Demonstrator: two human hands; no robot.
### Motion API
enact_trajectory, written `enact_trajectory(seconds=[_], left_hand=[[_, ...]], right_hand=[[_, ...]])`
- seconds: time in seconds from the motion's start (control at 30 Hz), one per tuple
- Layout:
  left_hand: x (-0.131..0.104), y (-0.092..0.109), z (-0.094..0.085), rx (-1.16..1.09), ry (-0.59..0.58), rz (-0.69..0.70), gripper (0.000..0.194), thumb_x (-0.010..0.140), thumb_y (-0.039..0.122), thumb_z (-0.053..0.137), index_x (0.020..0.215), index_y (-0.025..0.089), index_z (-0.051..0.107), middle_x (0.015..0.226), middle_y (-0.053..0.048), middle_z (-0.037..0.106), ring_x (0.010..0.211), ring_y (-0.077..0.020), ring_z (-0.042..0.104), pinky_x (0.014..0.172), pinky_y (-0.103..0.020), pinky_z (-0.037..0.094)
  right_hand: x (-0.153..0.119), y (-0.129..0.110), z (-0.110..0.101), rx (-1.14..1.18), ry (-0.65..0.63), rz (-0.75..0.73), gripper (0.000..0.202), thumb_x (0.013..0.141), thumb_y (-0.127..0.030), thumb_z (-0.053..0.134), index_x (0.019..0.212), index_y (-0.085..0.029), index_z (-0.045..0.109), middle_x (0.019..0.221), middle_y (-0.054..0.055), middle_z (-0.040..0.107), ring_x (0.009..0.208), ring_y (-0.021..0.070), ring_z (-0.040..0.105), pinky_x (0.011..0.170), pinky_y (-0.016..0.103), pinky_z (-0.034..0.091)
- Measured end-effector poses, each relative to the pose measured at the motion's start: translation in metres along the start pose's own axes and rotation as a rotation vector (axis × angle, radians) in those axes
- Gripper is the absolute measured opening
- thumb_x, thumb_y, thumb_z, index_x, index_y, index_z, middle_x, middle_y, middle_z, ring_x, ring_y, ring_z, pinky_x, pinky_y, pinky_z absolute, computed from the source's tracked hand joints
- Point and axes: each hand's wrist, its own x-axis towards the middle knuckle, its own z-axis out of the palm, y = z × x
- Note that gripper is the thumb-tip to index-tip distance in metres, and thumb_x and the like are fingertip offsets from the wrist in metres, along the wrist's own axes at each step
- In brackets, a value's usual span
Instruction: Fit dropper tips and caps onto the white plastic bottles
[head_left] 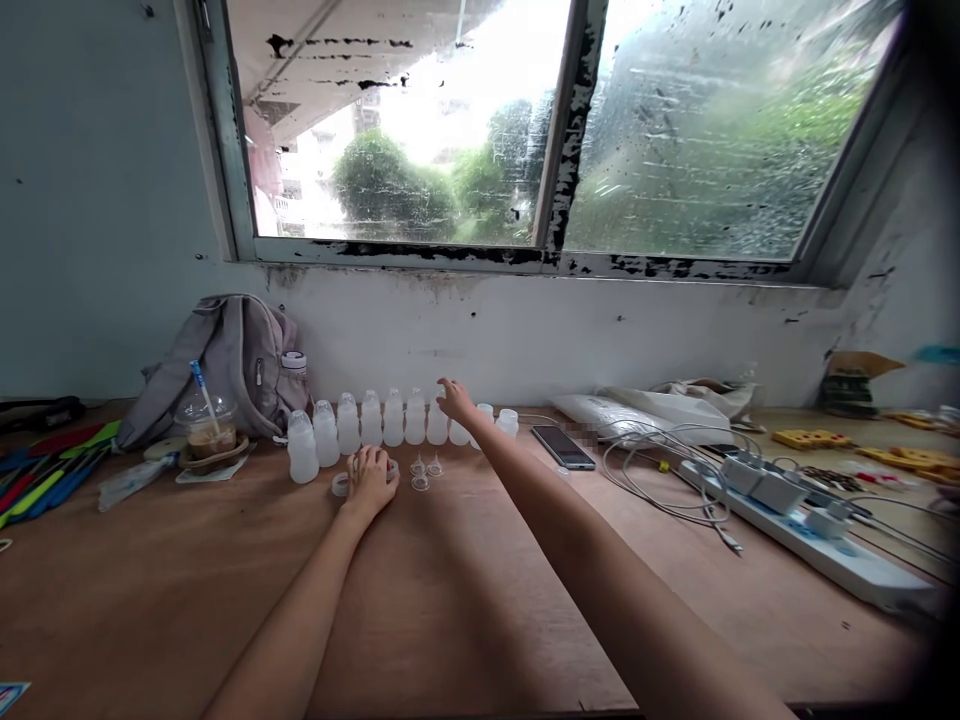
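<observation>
A row of frosted baby bottles stands upright along the back of the table, the ones on the left bearing pointed tops. My right hand reaches to the top of a bottle right of the row's middle, its fingers bent around that top. Palm down on the table, my left hand curls over pale bottle rings, partly hiding them. One ring shows at its left side and another at its right. Just right of that hand lie three clear bottle nipples. Bottles at the right end have open tops.
A grey backpack and an iced drink cup stand at left, near colourful strips. On the right are a phone, white cables, a power strip and plastic bags. A window spans the wall.
</observation>
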Motion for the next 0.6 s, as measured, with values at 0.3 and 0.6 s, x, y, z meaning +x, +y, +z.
enact_trajectory(seconds=[0.3, 0.6], left_hand=[[0.000, 0.010, -0.004, 0.002, -0.068, -0.083, 0.019, 0.073, 0.037, 0.045, 0.076, 0.019, 0.050, 0.082, -0.007, 0.057, 0.090, -0.0233, 0.046, 0.085, -0.040, 0.024], [-0.004, 0.025, -0.019, -0.276, -0.033, 0.198, 0.028, 0.072, 0.041, 0.050, 0.091, 0.020, 0.050, 0.089, -0.004, 0.057, 0.085, -0.0189, 0.050, 0.079, -0.031, 0.033]], right_hand=[[-0.120, 0.000, 0.058, 0.137, 0.081, -0.274, 0.019, 0.075, -0.011, 0.040, 0.082, -0.014, 0.057, 0.082, 0.007, 0.054, 0.074, 0.0144, 0.050, 0.068, 0.024, 0.037], [-0.143, 0.001, 0.070, 0.150, 0.010, -0.367, 0.020, 0.074, -0.011, 0.043, 0.081, -0.017, 0.060, 0.082, 0.006, 0.052, 0.080, 0.0145, 0.048, 0.074, 0.023, 0.036]])
